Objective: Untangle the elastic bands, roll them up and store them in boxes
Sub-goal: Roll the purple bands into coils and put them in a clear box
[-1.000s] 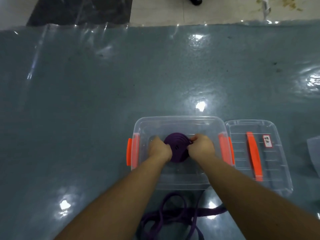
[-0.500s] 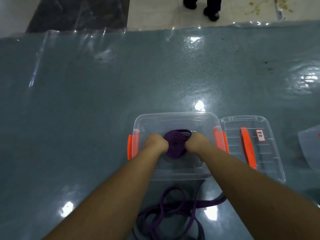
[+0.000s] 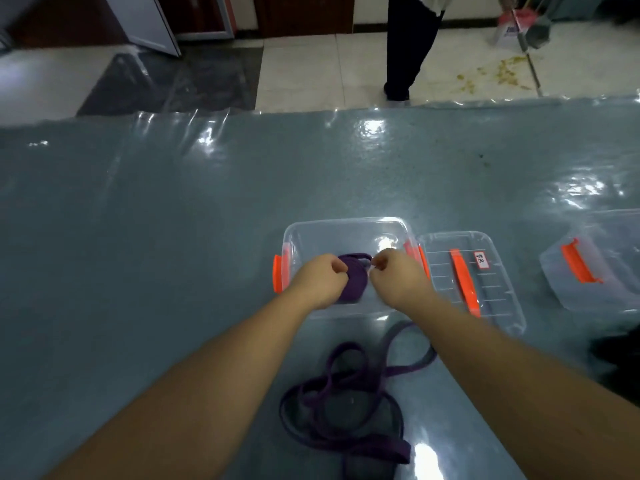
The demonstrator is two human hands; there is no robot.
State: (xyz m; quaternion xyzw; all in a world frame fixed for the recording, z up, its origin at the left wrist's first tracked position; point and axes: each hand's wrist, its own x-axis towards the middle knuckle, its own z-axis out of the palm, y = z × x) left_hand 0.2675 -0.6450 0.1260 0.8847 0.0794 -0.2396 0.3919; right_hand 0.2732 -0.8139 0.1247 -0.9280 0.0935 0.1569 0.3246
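A rolled purple elastic band point(image 3: 354, 284) stands on edge inside a clear plastic box point(image 3: 346, 226) with orange latches. My left hand point(image 3: 317, 284) grips the roll's left side, fingers curled round it. From the right, my right hand point(image 3: 398, 278) pinches the roll's upper outer loop with curled fingertips. Both hands reach down into the box. A tangle of loose purple bands point(image 3: 346, 407) lies on the table in front of the box, between my forearms.
The box's clear lid point(image 3: 491, 296), with an orange handle and a label, lies just right of it. A second clear box point(image 3: 595, 268) sits at the right edge. A person's leg point(image 3: 403, 46) stands beyond the table's far edge, near a broom point(image 3: 523, 32).
The view has tilted up, showing the floor and a person beyond the table. Both hands stay on the purple roll in the box; the right hand has shifted to its upper edge.
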